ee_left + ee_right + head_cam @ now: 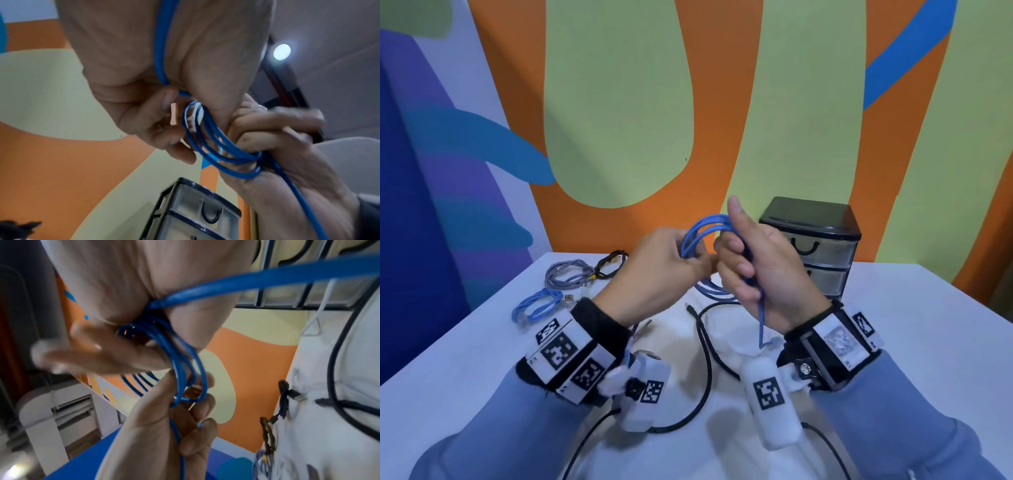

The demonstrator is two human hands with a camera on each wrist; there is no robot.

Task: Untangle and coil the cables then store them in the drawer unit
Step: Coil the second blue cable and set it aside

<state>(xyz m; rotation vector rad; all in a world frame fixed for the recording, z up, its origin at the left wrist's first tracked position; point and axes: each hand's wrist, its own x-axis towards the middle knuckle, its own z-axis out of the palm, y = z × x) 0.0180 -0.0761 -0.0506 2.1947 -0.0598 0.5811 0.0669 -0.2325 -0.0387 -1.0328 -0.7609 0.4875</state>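
Bright, even light; ceiling lamp (282,51) glares, wrist views blur on moving fingers, edges bend

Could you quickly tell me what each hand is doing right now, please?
Left hand: fingers curled round the loops of the blue cable, holding it.
Right hand: gripping the same blue cable, thumb up, the loose end hanging below the palm.

Both hands, left (654,270) and right (760,263), grip a coiled blue cable (705,228) above a white table (893,342). A drawer unit (815,246) stands behind.
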